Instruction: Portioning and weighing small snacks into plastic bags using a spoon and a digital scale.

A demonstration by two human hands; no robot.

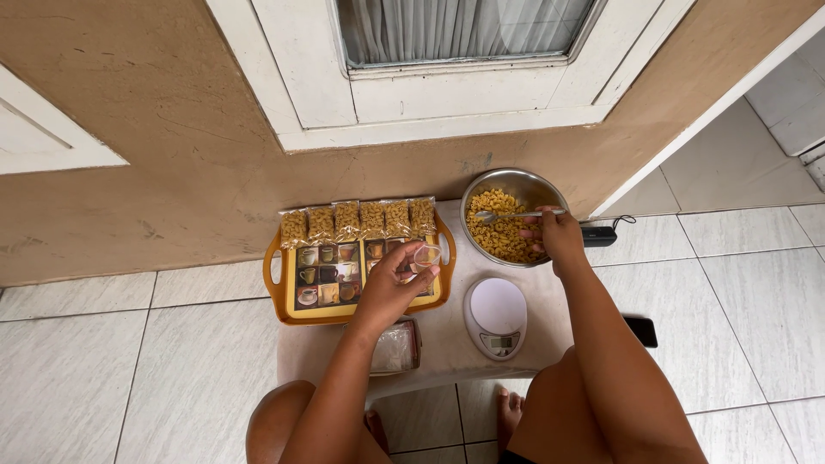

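Note:
My left hand (397, 283) holds a small clear plastic bag (426, 255) open above the right end of an orange tray (292, 311). Several filled packets of yellow snack pieces (359, 220) stand in a row along the tray's far edge. My right hand (554, 234) grips the handle of a metal spoon (514, 215) whose bowl rests in a steel bowl (535, 184) full of the same yellow pieces. Both bowl and tray sit on a low white table (447, 339).
A white digital kitchen scale (496, 315) sits on the table between my arms. A stack of empty clear bags (395, 348) lies near the front edge. A black device with a cable (600, 235) and a dark phone (641, 331) lie on the tiled floor at right. My knees flank the table.

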